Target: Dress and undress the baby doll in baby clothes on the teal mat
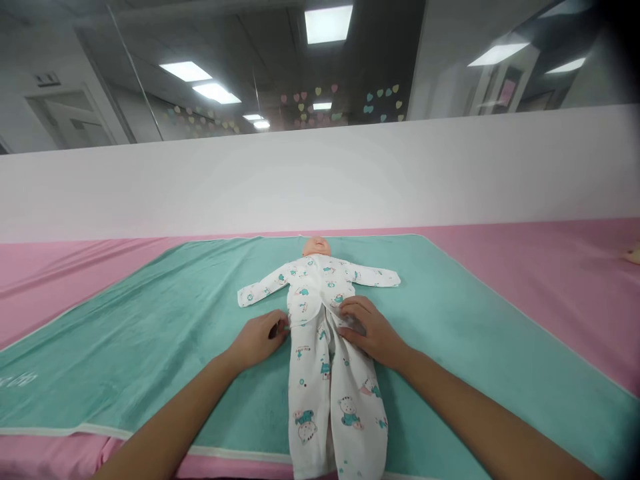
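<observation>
A baby doll (316, 246) lies on its back on a teal towel (165, 320), head away from me. It wears a white printed romper (320, 347) with sleeves spread to both sides. My left hand (260, 337) is at the romper's left waist edge, fingers curled and pinching the fabric. My right hand (367, 327) lies palm down on the romper's right hip, fingers bent and pressing the cloth.
The towel covers a pink padded surface (550, 267) that runs left and right. A white partition wall (320, 173) rises behind it, with glass above. A small pale object (634, 253) shows at the far right edge.
</observation>
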Motion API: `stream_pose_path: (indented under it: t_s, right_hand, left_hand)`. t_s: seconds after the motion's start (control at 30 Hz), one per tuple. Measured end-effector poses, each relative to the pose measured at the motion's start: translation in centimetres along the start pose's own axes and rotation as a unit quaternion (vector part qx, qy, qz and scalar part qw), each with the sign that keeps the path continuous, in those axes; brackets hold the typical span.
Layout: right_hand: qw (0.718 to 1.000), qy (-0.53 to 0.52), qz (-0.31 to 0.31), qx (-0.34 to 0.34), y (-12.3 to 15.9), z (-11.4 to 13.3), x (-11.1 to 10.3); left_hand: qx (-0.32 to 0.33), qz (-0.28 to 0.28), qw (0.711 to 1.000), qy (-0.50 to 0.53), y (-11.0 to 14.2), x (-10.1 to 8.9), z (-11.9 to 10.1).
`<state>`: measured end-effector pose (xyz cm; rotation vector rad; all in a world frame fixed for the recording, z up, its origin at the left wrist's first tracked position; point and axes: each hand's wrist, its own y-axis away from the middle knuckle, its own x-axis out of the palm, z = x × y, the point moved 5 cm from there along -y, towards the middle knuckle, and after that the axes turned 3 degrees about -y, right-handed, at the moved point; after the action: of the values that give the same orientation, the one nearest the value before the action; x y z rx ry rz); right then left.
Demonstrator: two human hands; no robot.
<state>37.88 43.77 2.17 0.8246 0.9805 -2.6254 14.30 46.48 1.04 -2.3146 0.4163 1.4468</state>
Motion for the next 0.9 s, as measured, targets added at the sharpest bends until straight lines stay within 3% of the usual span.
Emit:
stream_pose_path:
  t_s: [0.17,0.27,0.4,0.5,0.57,0.7,0.77,0.8,0.9]
  right_hand:
    - [0.993,0.032,0.054,0.098,0.8,-2.6,-1.7]
    - [0.988,0.081,0.068,0.111,0.7,-3.1,-1.7]
    - [0.984,0.140,0.047,0.096,0.6,-2.5,-1.7]
    - [0.984,0.154,-0.010,0.089,0.6,-1.7,-2.6]
    - [0.985,0.152,-0.016,0.079,0.8,-1.3,-2.8]
    - [0.991,0.076,0.095,0.057,1.0,-1.8,-1.3]
    - [0.991,0.022,0.103,0.079,0.8,-3.3,-1.4]
    - [0.992,0.004,0.077,0.101,0.6,-4.6,-2.0]
    - [0.972,0.039,-0.090,0.214,0.3,-9.6,-5.9]
  left_hand:
    - [-0.023,-0.013,0.996,-0.083,0.4,0.2,-0.3]
    - [-0.003,-0.028,0.992,-0.120,-0.1,0.5,-0.9]
    - [0.030,-0.062,0.982,-0.177,-0.1,0.5,-1.2]
    - [0.048,-0.106,0.972,-0.204,0.4,0.0,-1.3]
    - [0.076,-0.108,0.972,-0.193,0.7,0.0,-1.7]
    - [0.122,-0.033,0.991,-0.053,0.7,0.2,-2.1]
    - [0.073,-0.066,0.995,0.036,0.1,-0.8,-0.5]
    - [0.028,-0.105,0.992,0.063,-0.2,-1.6,1.1]
    - [-0.144,-0.234,0.960,0.044,-1.1,-4.2,7.6]
